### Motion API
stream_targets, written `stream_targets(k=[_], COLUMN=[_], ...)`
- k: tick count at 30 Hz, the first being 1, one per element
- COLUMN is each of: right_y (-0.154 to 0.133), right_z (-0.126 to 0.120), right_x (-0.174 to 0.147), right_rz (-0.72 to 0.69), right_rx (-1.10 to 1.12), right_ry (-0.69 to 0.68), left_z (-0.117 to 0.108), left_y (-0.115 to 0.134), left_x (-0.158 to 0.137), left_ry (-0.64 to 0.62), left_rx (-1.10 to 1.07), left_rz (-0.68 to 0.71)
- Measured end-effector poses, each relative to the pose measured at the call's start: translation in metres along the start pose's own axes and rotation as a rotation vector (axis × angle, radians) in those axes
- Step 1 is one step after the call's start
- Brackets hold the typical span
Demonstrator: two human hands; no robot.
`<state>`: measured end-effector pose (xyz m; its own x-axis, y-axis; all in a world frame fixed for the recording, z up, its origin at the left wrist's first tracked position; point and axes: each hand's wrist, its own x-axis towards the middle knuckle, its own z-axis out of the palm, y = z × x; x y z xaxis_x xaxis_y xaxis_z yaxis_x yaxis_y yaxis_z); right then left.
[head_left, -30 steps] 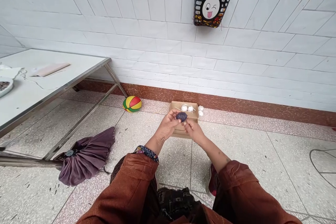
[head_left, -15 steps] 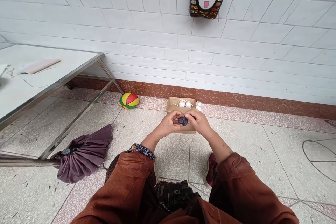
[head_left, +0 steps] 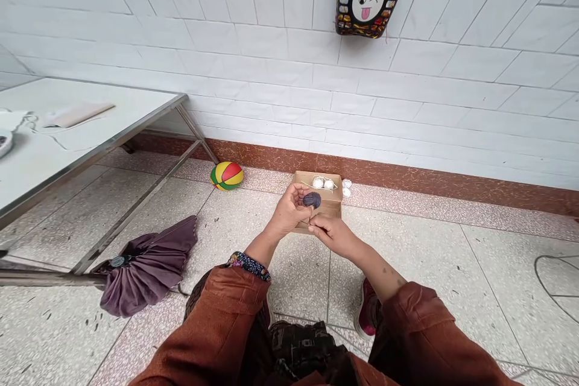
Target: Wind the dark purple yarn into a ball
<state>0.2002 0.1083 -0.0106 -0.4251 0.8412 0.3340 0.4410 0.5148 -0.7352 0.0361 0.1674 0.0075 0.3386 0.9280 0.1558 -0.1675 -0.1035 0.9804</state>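
A small dark purple-grey ball of yarn [head_left: 312, 199] is held in the fingers of my left hand [head_left: 289, 212]. Just below it, my right hand [head_left: 332, 233] has its thumb and fingers pinched together on what looks like a thin strand of the same yarn. Beneath both hands an open cardboard box [head_left: 333, 211] rests on the floor, partly hidden by them. White yarn balls [head_left: 318, 183] with a loose thread lie at the box's far side. More white balls [head_left: 347, 187] sit on the floor beside its right edge.
A striped ball [head_left: 227, 176] lies near the wall. At left stand a metal-framed table [head_left: 136, 110] and a folded purple umbrella [head_left: 145, 271] on the floor. A black basket [head_left: 371, 3] hangs on the tiled wall. A wire loop [head_left: 543, 280] lies at right.
My right hand has moved down and toward me, away from the yarn ball. My left hand has tilted up, showing more of the ball. The whole view has shifted slightly.
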Motion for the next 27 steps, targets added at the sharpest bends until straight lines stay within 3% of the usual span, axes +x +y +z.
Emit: stream_targets(k=[6, 10, 12, 17, 20, 24, 27], right_y=[-0.013, 0.008, 0.02, 0.028, 0.015, -0.008, -0.015], right_z=[-0.036, -0.039, -0.032, -0.001, 0.007, -0.005, -0.02], right_x=[0.006, 0.013, 0.014, 0.009, 0.005, 0.002, 0.001], right_rz=[-0.02, 0.06, 0.12, 0.256, 0.192, 0.05, -0.015], right_rx=[0.01, -0.021, -0.011, 0.074, 0.082, 0.01, -0.022], right_ry=[0.117, 0.264, 0.311, 0.243, 0.101, -0.016, 0.004], left_z=[0.001, 0.005, 0.006, 0.007, 0.007, 0.005, 0.003], left_y=[-0.003, -0.002, -0.001, -0.003, -0.007, -0.012, -0.014], left_x=[-0.006, -0.012, -0.012, -0.004, 0.002, 0.008, 0.009], left_ry=[-0.139, -0.304, -0.327, -0.146, -0.048, 0.033, 0.041], left_rx=[0.123, -0.025, -0.139, -0.305, -0.259, -0.097, -0.016], left_rz=[-0.051, -0.097, -0.114, -0.096, -0.077, -0.074, -0.089])
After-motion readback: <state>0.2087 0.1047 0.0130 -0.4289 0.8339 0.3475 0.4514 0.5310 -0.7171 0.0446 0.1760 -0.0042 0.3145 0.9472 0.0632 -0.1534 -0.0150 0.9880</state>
